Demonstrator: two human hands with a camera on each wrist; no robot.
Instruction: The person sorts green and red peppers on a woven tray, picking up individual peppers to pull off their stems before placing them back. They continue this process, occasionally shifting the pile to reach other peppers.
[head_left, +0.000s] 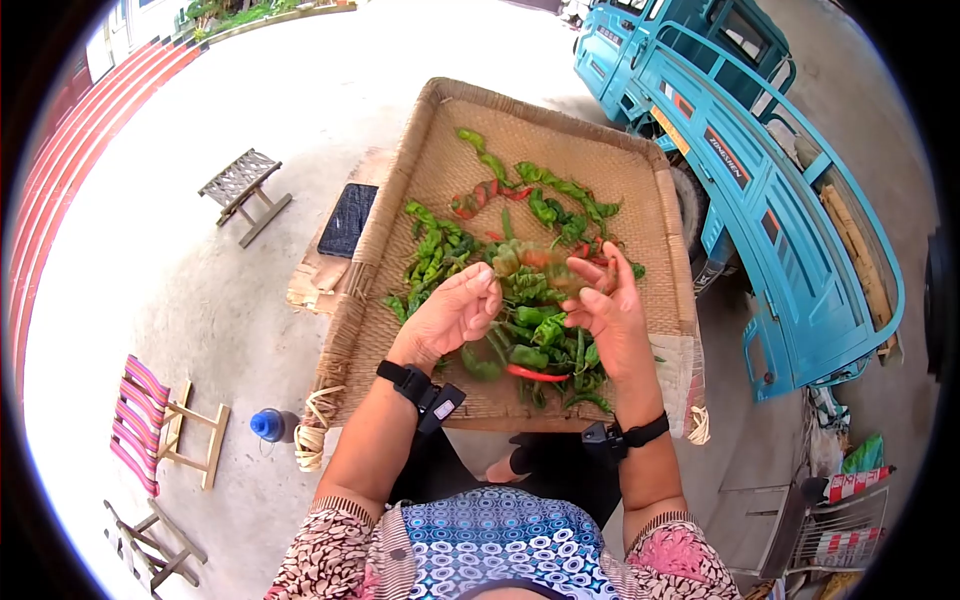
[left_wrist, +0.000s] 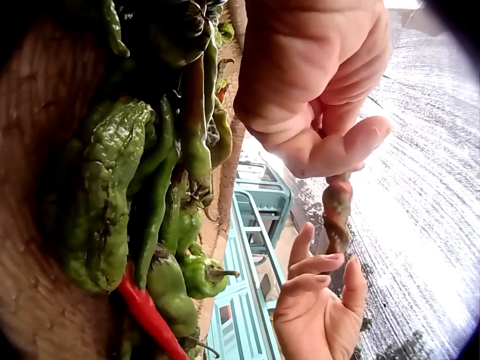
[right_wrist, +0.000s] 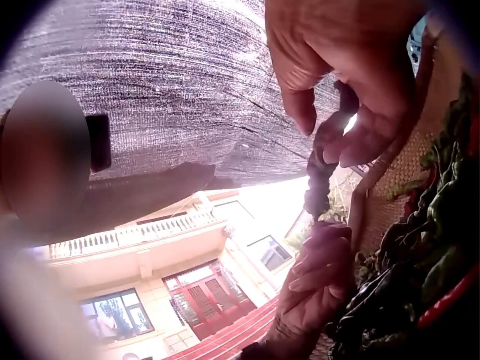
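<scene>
My left hand (head_left: pixel 455 312) pinches one end of a wrinkled, reddish-green chili pepper (left_wrist: pixel 337 206) between thumb and fingers. Bent fingers of my right hand (head_left: pixel 612 318) hold the pepper's other end; its thumb stands apart in the right wrist view. Stretched between both hands, the pepper is blurred in the head view. Below lies a loose heap of green chili peppers (head_left: pixel 545 330), some shrivelled, on a woven tray (head_left: pixel 470 110). A bright red chili pepper (head_left: pixel 535 374) rests at the heap's near side, and more red ones lie toward the far side.
Left of the tray, a dark phone-like slab (head_left: pixel 348 220) lies on cardboard. Folding stools, including a striped one (head_left: pixel 140 420), and a blue-capped bottle (head_left: pixel 268 425) stand on the concrete. A turquoise cargo vehicle (head_left: pixel 740 180) is parked close at the right.
</scene>
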